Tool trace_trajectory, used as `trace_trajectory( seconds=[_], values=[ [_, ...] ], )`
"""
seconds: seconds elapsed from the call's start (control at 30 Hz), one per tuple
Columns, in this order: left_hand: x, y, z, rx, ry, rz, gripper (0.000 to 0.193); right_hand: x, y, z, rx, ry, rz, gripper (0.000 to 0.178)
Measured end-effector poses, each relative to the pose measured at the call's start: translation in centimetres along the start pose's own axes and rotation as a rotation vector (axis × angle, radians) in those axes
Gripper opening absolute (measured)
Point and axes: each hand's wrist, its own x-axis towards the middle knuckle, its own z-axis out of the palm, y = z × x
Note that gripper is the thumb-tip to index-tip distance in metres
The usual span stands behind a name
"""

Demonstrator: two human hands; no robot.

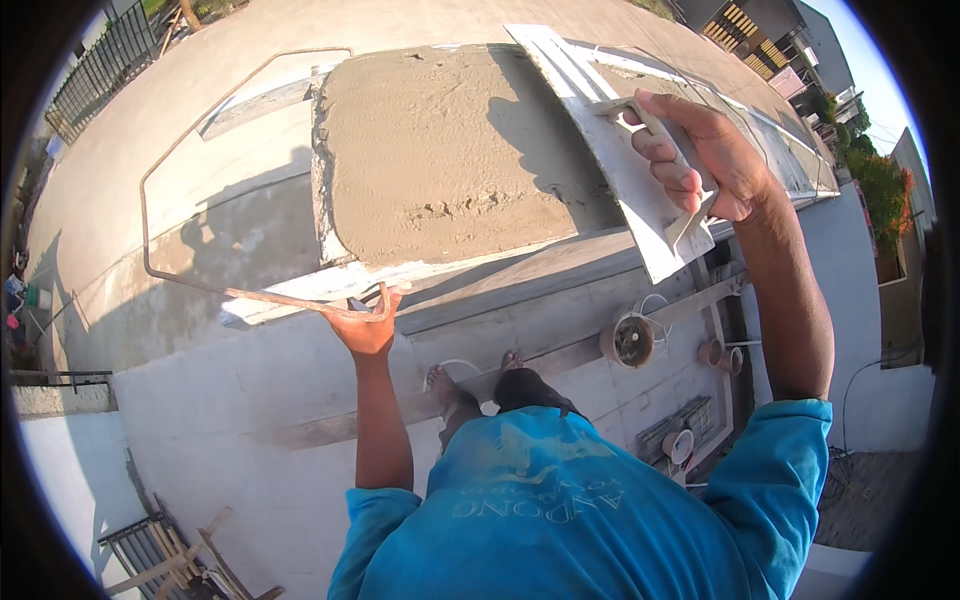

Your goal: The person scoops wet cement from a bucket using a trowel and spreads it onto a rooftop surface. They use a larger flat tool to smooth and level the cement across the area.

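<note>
My right hand [708,150] is wrapped round the handle of a long pale plastering float [575,100]. The float's blade lies tilted across the right part of a wet grey mortar patch [430,150], reaching past its near edge. Lower and to the left, my left hand [362,328] is closed at the hooked end of a bent metal rod [185,283]. Some of its fingers are hidden behind the rod and a white-smeared board [285,292] along the mortar's near edge. The mortar looks smooth in places, with a rough, pitted strip near the front.
My feet [440,378] stand by a plank [560,362] below the ledge. A bucket [632,340] hangs or stands at that plank's right. Small pots [712,352] and a white round container [678,446] are farther right. Another thin rod [700,85] bends over the right-hand section.
</note>
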Motion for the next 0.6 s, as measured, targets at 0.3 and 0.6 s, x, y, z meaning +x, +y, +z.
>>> trace_trajectory(
  seconds=[0.3, 0.6],
  values=[
    [-0.2, 1.2, 1.2, -0.157, 0.082, -0.034, 0.118, 4.2, 0.3, -2.3, -0.281, 0.005, -0.038, 0.045],
    [0.7, 1.6, 1.0, -0.126, 0.009, 0.050, 0.120, 2.9, 0.8, -7.5, -0.367, 0.336, 0.021, 0.050]
  ],
)
